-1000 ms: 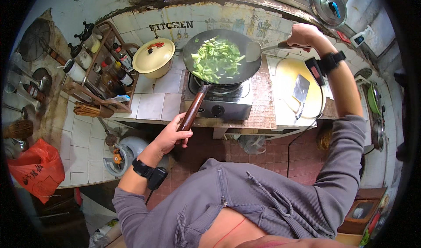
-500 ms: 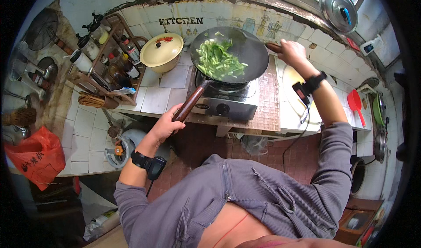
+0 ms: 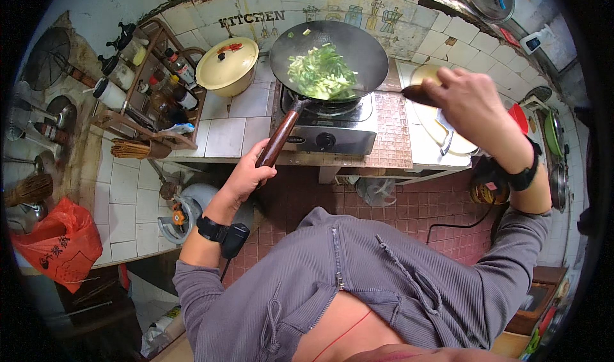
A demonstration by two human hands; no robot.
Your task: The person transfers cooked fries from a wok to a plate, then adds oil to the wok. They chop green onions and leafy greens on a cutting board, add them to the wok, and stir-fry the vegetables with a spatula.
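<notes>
My left hand [image 3: 248, 172] is closed around the brown wooden handle [image 3: 279, 135] of a dark wok [image 3: 373, 64]. The wok rests on a steel gas stove [image 3: 332, 135], tilted little if at all. Chopped green vegetables [image 3: 322, 73] lie heaped in its middle, with light steam over them and a few bits stuck to the far wall. Right of the wok, my right hand [image 3: 472, 103] is raised and closed on a wooden-handled spatula [image 3: 417, 94]. Only its brown handle shows; I cannot make out its blade.
Left of the stove stands a cream lidded pot [image 3: 231, 68]. Beyond it is a rack [image 3: 160, 61] of bottles and jars. Under my right hand lies a yellowish plate [image 3: 422, 74] with a metal utensil [image 3: 446, 143]. A gas cylinder [image 3: 198, 202] stands below the counter.
My right hand has moved right and toward me, drawing the spatula out from over the wok. The vegetables have shifted into a tighter heap. My left hand keeps its grip.
</notes>
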